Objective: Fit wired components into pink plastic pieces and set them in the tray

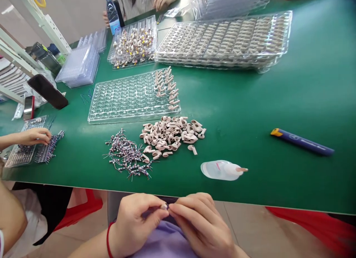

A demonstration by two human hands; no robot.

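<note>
On the green table (278, 102) you see a blue cutter (302, 142) at the right and a glue bottle (221, 170) lying near the front edge. Stacked filled trays (225, 41) sit at the back. A water bottle (112, 15) stands far left; a dark phone (47, 91) leans nearby.

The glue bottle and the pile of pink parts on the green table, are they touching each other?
Apart. The head view shows bare green table between the lying glue bottle and the pile of pink parts.
</note>
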